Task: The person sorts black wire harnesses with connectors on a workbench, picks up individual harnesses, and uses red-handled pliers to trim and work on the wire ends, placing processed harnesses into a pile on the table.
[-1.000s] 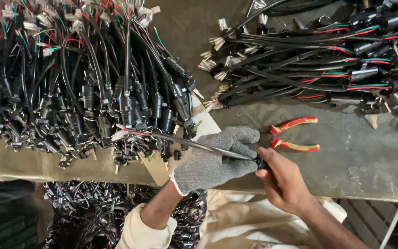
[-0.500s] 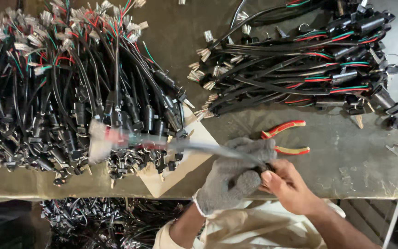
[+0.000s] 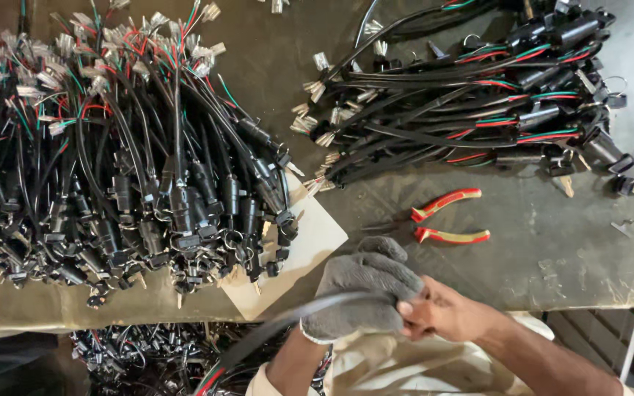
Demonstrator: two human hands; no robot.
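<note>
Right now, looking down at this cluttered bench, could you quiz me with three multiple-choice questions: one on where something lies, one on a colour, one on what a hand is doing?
1. Where do the pliers lie?
A. on the left cable heap
B. on the bare table, below the right cable bundle
C. in the gloved hand

2. What colour are the pliers' handles?
A. red with yellow
B. blue
C. black

3. What is the gloved left hand doing?
A. resting flat and empty
B. pointing at the white card
C. gripping a black cable

Answers: B, they sit alone on the tabletop; A, both handles show it; C, the cable runs out from its closed fingers.
</note>
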